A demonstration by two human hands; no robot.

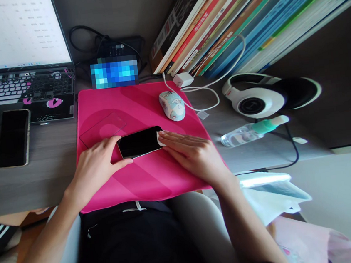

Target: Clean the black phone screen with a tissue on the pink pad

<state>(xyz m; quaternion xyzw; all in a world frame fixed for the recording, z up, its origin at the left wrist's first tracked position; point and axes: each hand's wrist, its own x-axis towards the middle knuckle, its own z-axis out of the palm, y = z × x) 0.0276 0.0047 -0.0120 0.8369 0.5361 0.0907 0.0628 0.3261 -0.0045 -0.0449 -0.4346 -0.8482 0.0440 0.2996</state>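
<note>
A black phone (140, 142) lies screen up on a pink mat (155, 175). My left hand (96, 167) steadies the phone's left end, thumb and fingers gripping its edges. My right hand (193, 152) lies flat at the phone's right end, fingers together, pressing a small white wipe (160, 139) against the phone's corner. A clear thin sheet (101, 128) rests on the mat just behind my left hand.
A patterned mouse (172, 105) sits on the mat's far right. A second phone (13, 137) and a laptop (23, 87) are at the left. Headphones (259, 97), a small spray bottle (250, 131), a charger cable (202, 89) and leaning books (239, 20) fill the right.
</note>
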